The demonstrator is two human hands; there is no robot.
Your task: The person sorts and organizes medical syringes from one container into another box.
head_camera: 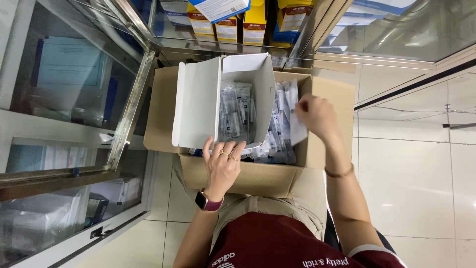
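Observation:
A brown cardboard box [258,178] rests on my lap, filled with clear packets of syringes [277,144]. Inside it stands a smaller white carton [198,104], open, with several of the same packets [235,111] packed in it. My left hand [223,164], with rings and a wrist watch, grips the near edge of the white carton. My right hand [317,116] is over the right side of the brown box, closed on a few packets [295,126] that hang from its fingers.
A glass-fronted cabinet [74,124] with metal frames stands on the left, its door [131,106] open beside the box. Yellow and blue boxes [248,22] sit on a glass shelf ahead. White floor tiles [411,173] lie to the right.

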